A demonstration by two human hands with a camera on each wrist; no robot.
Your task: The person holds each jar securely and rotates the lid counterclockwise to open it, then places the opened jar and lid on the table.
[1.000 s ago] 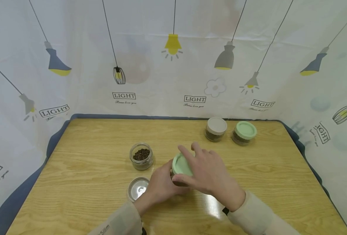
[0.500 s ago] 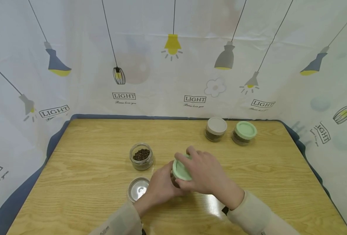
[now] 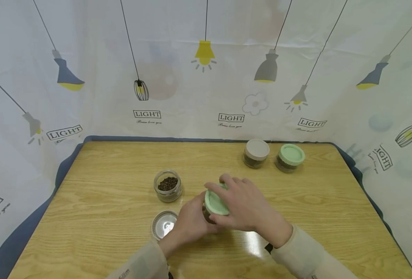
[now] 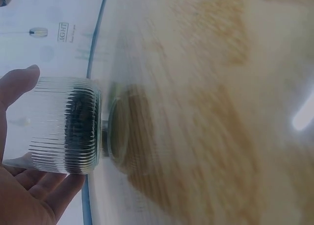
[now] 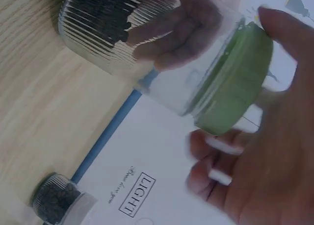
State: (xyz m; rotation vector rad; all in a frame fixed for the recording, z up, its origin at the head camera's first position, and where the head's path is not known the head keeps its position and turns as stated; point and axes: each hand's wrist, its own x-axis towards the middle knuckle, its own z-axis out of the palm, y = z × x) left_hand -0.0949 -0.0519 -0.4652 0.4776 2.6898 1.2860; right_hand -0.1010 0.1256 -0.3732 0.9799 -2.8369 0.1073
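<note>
My left hand (image 3: 192, 219) grips a ribbed glass jar (image 4: 81, 132) from the left, thumb on one side and fingers on the other. Dark bean-like pieces fill the bottom of this jar. A pale green lid (image 3: 215, 202) sits on its mouth, and my right hand (image 3: 245, 203) holds the lid by its edge between thumb and fingers. The jar leans in the head view. In the right wrist view the green lid (image 5: 238, 83) is on the rim, with the left fingers showing through the glass.
An open glass jar (image 3: 168, 193) of brown beans stands to the left on the wooden table (image 3: 104, 217). A round lid (image 3: 163, 224) lies near my left wrist, partly hidden. At the back right stand a grey-lidded jar (image 3: 257, 151) and a green-lidded jar (image 3: 291, 155).
My right hand's raised fingers have come down and closed in round the green lid's edge. The lid and jar have tilted a little; the other jars have stayed put.
</note>
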